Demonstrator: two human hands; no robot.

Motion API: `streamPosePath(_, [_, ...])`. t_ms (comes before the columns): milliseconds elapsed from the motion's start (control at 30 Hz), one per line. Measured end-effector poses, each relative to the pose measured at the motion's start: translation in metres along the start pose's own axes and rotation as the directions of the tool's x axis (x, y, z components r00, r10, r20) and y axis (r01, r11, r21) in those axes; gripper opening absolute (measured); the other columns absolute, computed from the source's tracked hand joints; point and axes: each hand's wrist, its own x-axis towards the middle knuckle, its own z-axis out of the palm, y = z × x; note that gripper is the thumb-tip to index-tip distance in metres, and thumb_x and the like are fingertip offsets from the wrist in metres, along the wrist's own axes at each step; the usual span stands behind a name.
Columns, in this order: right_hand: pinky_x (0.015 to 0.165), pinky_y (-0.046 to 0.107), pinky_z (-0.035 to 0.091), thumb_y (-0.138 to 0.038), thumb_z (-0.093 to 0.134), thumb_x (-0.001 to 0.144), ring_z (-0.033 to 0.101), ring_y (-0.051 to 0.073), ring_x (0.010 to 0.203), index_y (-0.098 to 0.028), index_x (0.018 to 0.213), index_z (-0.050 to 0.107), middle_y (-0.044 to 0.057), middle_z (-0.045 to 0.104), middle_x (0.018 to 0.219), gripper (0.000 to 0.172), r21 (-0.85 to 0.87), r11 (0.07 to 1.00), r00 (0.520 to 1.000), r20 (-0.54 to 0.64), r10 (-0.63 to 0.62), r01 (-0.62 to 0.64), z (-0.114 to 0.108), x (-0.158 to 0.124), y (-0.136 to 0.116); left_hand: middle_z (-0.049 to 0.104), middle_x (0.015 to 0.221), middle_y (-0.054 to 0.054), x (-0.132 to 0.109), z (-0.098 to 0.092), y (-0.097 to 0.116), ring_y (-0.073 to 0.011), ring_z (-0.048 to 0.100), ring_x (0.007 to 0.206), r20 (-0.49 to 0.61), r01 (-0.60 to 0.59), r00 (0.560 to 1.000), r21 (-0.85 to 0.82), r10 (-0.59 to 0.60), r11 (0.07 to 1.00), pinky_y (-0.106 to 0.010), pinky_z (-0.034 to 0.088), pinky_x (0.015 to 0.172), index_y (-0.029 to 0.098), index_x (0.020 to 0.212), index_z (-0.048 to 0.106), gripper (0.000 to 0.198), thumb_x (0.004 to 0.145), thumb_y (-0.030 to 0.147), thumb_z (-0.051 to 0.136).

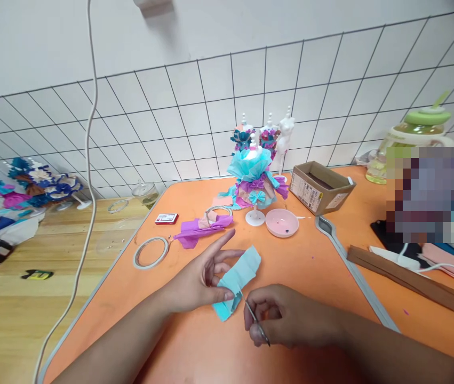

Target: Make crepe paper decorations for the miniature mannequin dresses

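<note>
My left hand pinches a strip of light blue crepe paper between thumb and fingers, with the index finger stretched out past it. The paper is held up above the orange table, and its lower end is folded. In my right hand is a slim metal tool that looks like tweezers; its thin tip meets or nearly meets the paper's edge by my left thumb. Beyond my hands stands a small white dress form wearing a turquoise and purple crepe paper dress.
Around the orange table are a pink dish, purple crepe paper, a tape roll, a small red and white box, a cardboard box and brown paper. A white cable hangs at left.
</note>
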Motion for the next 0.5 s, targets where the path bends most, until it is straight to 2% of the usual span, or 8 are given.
streamPosePath(167, [0.055,0.017,0.037,-0.032,0.069,0.074,0.046,0.007,0.061,-0.016,0.089,0.064,-0.005,0.054,0.069,0.022,0.037,0.997,0.998,0.028,-0.064,0.063,-0.002,0.000,0.001,0.034,0.148,-0.013,0.000,0.004,0.001,-0.0220,0.054,0.112,0.018,-0.006,1.000,-0.017,0.006,1.000,-0.025,0.052,0.073,0.043,0.147,0.011,0.104,0.072,0.012,0.075])
streamPosePath(333, [0.058,0.018,0.037,-0.030,0.070,0.074,0.049,0.007,0.062,-0.014,0.084,0.066,-0.003,0.059,0.068,0.019,0.118,0.989,0.993,0.060,-0.098,0.091,-0.001,0.004,0.006,0.029,0.151,-0.014,0.000,0.006,0.005,-0.0267,0.055,0.114,0.034,0.031,0.999,0.068,-0.033,0.997,-0.024,0.052,0.067,0.042,0.147,0.014,0.102,0.071,0.012,0.075])
streamPosePath(400, [0.059,0.018,0.038,-0.030,0.070,0.074,0.052,0.008,0.062,-0.014,0.083,0.066,-0.003,0.059,0.067,0.019,0.159,0.982,0.991,0.062,-0.116,0.104,-0.002,0.005,0.008,0.019,0.155,-0.013,0.000,0.006,0.007,-0.0300,0.052,0.119,0.037,0.025,0.999,0.116,-0.030,0.993,-0.027,0.052,0.070,0.040,0.145,0.025,0.092,0.072,0.016,0.075])
streamPosePath(500, [0.053,0.016,0.036,-0.033,0.072,0.074,0.052,0.006,0.058,-0.013,0.087,0.068,-0.003,0.060,0.065,0.023,0.191,0.977,0.990,0.079,-0.116,0.099,-0.004,0.003,0.009,0.003,0.158,-0.011,-0.001,0.007,0.011,-0.0358,0.043,0.129,0.028,-0.008,1.000,0.199,0.003,0.980,-0.033,0.050,0.080,0.030,0.132,0.050,0.067,0.071,0.024,0.076])
